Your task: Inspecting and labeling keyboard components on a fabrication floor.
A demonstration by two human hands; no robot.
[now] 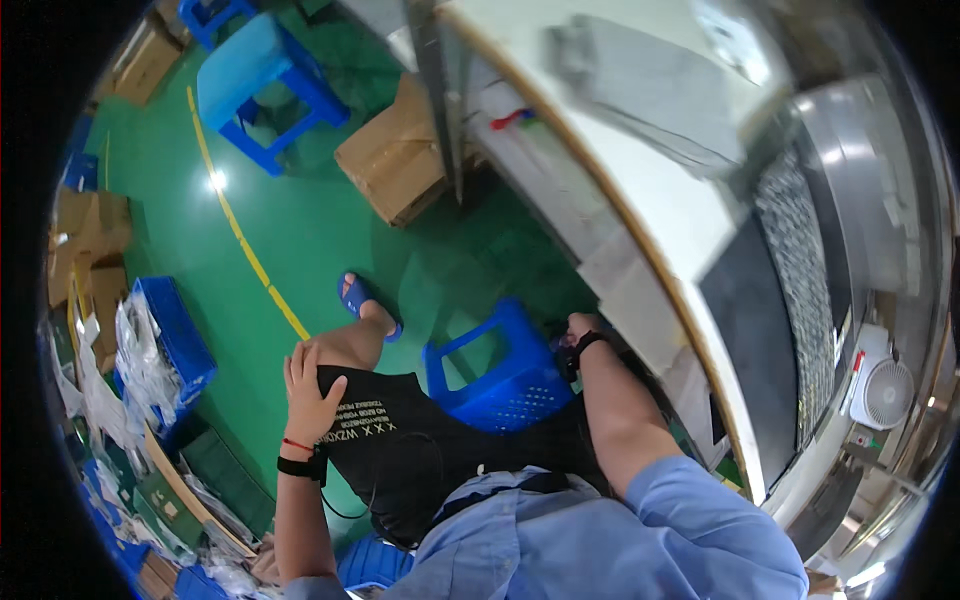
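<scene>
My left hand (pixel 315 393) lies on my bare knee at the hem of my black shorts (pixel 375 415), its fingers stretched and holding nothing. A black band and a thin red cord circle that wrist. My right hand (pixel 582 325) is low beside the workbench's edge, just right of a blue plastic stool (pixel 497 368) with a perforated part. A black band (pixel 588 345) circles the right wrist, with a dark shape next to it. The right fingers are small and mostly hidden, so whether they touch anything cannot be made out.
The white workbench (pixel 620 130) runs along the right, carrying a grey blurred object (pixel 650 85) and a small fan (pixel 887 393). A cardboard box (pixel 395 155) and a blue stool (pixel 262 85) stand ahead. At left, a blue crate (pixel 178 335) holds clear plastic bags.
</scene>
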